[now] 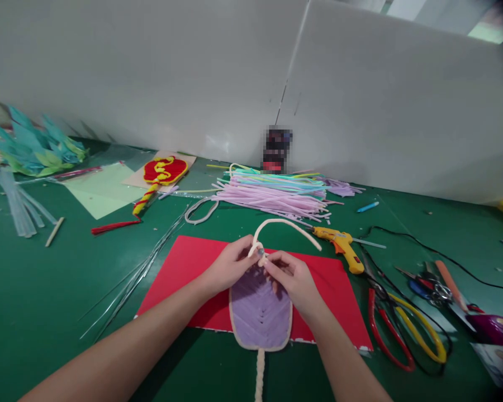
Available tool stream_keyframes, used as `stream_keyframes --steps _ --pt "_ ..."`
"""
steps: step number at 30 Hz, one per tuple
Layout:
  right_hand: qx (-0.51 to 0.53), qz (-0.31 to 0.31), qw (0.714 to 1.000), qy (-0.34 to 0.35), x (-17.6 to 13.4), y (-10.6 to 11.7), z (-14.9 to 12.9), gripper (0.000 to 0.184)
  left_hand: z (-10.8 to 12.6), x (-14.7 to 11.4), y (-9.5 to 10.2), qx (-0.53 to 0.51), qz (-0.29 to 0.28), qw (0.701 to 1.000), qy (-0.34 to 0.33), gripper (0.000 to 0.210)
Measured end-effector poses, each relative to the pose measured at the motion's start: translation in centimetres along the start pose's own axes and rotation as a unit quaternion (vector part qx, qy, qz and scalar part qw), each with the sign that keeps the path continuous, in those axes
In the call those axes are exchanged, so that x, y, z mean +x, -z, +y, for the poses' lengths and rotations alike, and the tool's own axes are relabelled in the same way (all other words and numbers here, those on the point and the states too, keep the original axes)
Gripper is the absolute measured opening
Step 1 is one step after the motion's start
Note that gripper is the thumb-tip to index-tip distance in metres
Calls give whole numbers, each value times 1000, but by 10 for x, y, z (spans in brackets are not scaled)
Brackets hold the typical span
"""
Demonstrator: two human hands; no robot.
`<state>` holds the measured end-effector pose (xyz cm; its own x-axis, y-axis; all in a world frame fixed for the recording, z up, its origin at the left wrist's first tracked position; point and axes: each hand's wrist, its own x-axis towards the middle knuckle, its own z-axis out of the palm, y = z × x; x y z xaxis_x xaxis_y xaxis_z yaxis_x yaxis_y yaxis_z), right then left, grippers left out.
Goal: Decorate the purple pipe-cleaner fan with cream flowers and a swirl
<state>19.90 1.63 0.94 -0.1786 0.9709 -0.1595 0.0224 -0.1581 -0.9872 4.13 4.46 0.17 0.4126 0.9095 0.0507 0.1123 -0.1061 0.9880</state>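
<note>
A cream pipe cleaner (285, 221) is pinched between the fingertips of both my hands, its near part bent into small loops and its long free end arching up to the right. My left hand (230, 265) grips the looped part from the left. From the right, my right hand (293, 279) closes thumb and fingers on the lower part of the loops. Beneath both hands lies a purple fan (260, 312) with a cream edge and a twisted cream handle (260, 374) pointing toward me. My fingers partly hide the fan's top. A red sheet (327, 301) lies under the fan.
Behind the sheet lies a pile of pipe cleaners (272, 195). A yellow glue gun (341, 245), red-handled pliers (388, 329) and scissors (433, 287) lie right, among a black cord (444, 254). At left are thin wires (138, 276) and a red-and-yellow fan (167, 170).
</note>
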Motion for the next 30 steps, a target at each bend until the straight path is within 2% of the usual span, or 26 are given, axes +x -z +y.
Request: stream_keyframes --steps 5,11,15,21,26,28,30 --pt "-22 -1 1000 -14 -1 -3 0 28 -2 0 1 8 -1 1000 10 21" --pt "-11 -3 1000 -9 -1 -2 -2 26 1 -1 1 0 -16 1000 -12 24" --pt "-19 -13 1000 0 -2 0 -1 24 2 -1 0 -32 17 999 -27 19" --pt "-70 -26 997 -8 -1 0 4 22 2 0 1 10 43 999 -20 16" --pt "-47 -27 998 -13 -1 0 2 23 3 0 0 13 22 999 -24 14" --pt "-30 -26 999 -20 -1 0 1 24 1 -1 -1 19 38 998 -42 11" --pt "-23 -23 999 -23 -1 0 0 25 0 -1 -2 34 85 993 -77 17"
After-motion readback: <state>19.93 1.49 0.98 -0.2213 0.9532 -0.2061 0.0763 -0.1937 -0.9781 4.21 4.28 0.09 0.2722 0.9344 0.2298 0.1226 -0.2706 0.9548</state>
